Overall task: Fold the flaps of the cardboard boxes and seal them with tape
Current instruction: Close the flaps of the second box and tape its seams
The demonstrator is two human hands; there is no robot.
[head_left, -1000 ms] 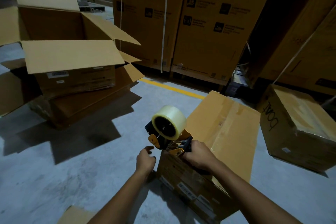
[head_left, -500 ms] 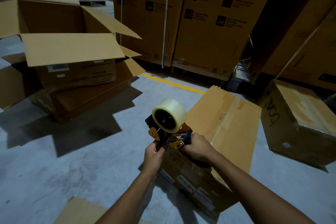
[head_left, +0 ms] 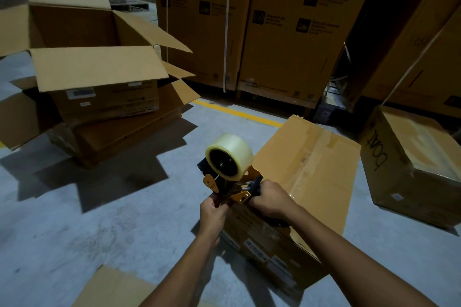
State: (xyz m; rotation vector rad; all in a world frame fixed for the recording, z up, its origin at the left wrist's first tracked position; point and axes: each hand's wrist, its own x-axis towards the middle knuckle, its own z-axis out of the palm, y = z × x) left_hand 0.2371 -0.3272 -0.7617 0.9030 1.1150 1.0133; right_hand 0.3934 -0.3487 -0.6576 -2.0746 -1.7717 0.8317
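Gripping the dispenser (head_left: 224,182), the right hand (head_left: 270,198) held it at the near edge of the box (head_left: 311,182) on the floor (head_left: 99,219); left hand (head_left: 213,209) pinched its front. Risk: pinch slipping, tape (head_left: 237,147) laid crooked.

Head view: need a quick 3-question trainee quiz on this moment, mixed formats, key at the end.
1. True or false: the left hand hangs idle, far from the tape dispenser.
2. Which hand grips the dispenser's handle? A) left B) right C) neither
3. Fill in: the flaps of the stacked cardboard boxes at left are ____.
Key: 1 false, its fingers are curled at the dispenser's front; 2 B, the right hand; 3 open.
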